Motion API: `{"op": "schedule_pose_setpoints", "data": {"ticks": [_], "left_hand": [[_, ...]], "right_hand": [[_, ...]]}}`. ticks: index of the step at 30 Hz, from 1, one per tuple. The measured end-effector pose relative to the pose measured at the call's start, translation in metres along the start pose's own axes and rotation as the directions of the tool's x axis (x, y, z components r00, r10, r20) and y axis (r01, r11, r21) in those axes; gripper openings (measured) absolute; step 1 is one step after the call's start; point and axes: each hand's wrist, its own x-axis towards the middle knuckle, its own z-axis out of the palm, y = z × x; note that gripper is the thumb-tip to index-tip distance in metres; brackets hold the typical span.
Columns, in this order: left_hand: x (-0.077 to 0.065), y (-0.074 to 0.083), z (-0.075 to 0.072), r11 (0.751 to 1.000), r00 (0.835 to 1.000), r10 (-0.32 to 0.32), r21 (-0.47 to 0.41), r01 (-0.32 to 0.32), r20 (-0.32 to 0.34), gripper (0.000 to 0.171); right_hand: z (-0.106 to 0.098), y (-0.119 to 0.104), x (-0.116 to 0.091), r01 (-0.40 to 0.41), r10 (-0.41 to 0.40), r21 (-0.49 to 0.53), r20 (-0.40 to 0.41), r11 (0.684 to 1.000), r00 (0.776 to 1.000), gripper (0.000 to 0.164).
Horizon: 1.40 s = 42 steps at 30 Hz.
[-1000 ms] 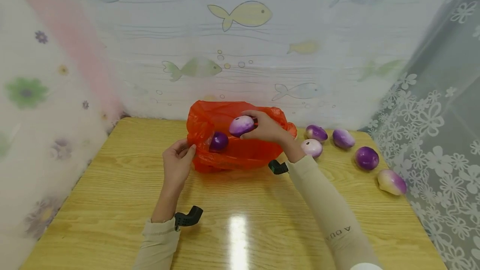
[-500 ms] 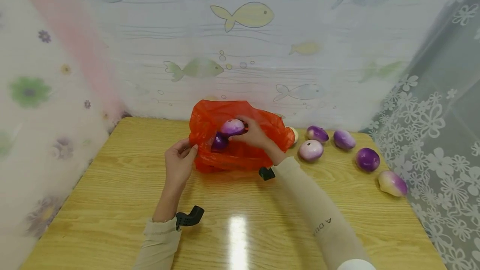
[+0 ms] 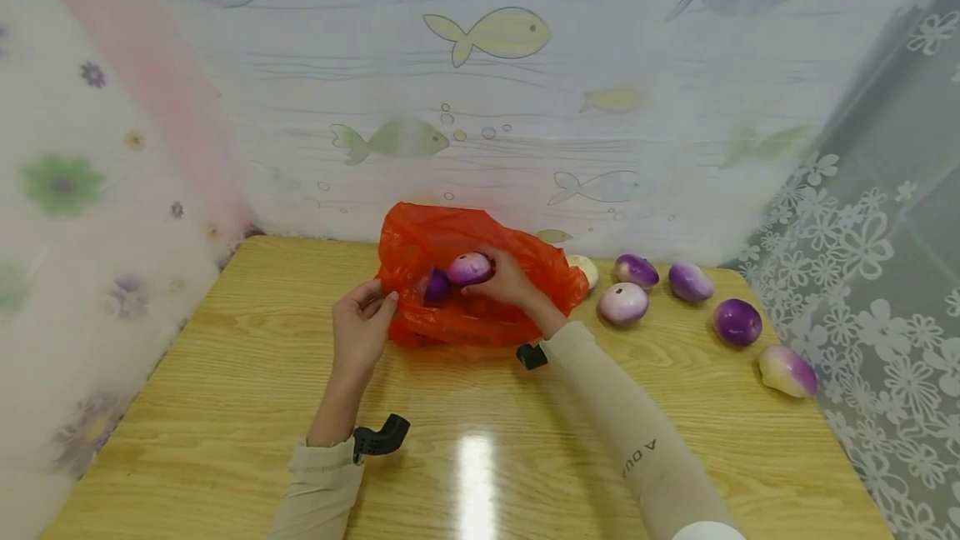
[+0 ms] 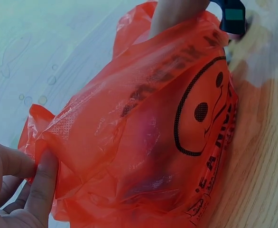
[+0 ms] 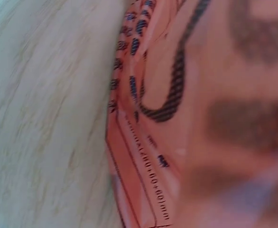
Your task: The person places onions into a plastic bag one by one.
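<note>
Fingers [image 4: 43, 183] of the left hand [image 3: 358, 330] pinch one red bag [image 3: 480, 328]; the right hand [image 3: 510, 280] grips one purple-white vegetable [image 3: 469, 269] inside, beside one dark vegetable [image 3: 437, 288]. Six more vegetables [image 3: 623, 307] lie outside.

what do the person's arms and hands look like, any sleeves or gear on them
The left hand and right hand wear no gloves. The left sleeve and right sleeve are beige; the right one has dark lettering, partly cut off. Black angled devices, left device and right device, sit at the wrists.
</note>
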Motion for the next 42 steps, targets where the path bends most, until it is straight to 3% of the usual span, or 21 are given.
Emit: {"op": "schedule_pose_setpoints", "data": {"ticks": [9,24,32,42], "left_hand": [[0.0001,-0.0013,0.0007,1.0,1.0,0.017,0.005,-0.017,0.001,0.028],[0.0001,-0.0022,0.0003,1.0,1.0,0.01,0.005,-0.01,-0.002,0.028],[0.0002,-0.0039,-0.0011,1.0,1.0,0.009,0.014,-0.009,0.003,0.028],[-0.0002,-0.0016,0.0004,1.0,1.0,0.021,0.007,-0.021,-0.005,0.028]], "right_hand": [[0.0028,0.0053,-0.0066,-0.034,0.028,0.042,0.122,0.999,0.992,0.07],[-0.0029,0.0084,-0.0083,-0.053,0.035,0.079,0.217,0.995,0.976,0.07],[-0.0011,0.0069,-0.0073,-0.064,0.045,0.087,0.2,0.994,0.979,0.073],[0.0022,0.0049,-0.0042,-0.105,0.105,0.003,0.055,0.994,0.993,0.083]]}}
